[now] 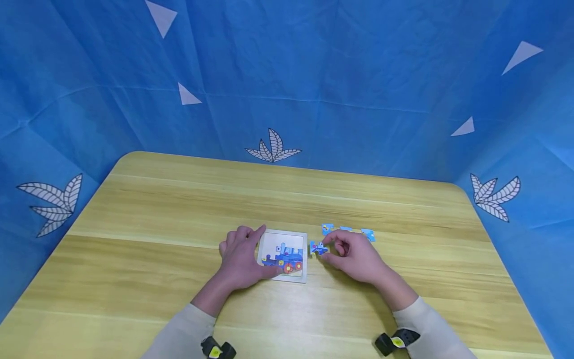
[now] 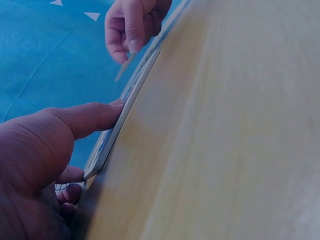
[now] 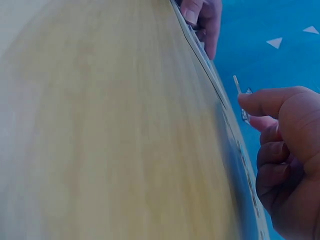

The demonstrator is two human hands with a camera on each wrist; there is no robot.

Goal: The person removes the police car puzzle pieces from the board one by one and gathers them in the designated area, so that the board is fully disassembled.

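A square jigsaw puzzle tray (image 1: 305,259) with a pale frame lies flat on the table, partly filled with pieces of a blue vehicle picture. My left hand (image 1: 242,259) holds it at the left side, thumb over the near edge and index finger by the far left corner. Just right of the tray, my right hand (image 1: 354,254) pinches a blue puzzle piece (image 1: 317,248) between thumb and fingers. In the right wrist view the piece (image 3: 244,112) is tilted up, clear of the tabletop. The tray's left part is hidden behind the left hand.
Behind the right hand lie loose puzzle pieces: one at left (image 1: 327,229), one in the middle (image 1: 345,228), partly covered, and one at right (image 1: 368,235). The wooden table (image 1: 179,199) is bordered by a blue cloth backdrop (image 1: 287,60).
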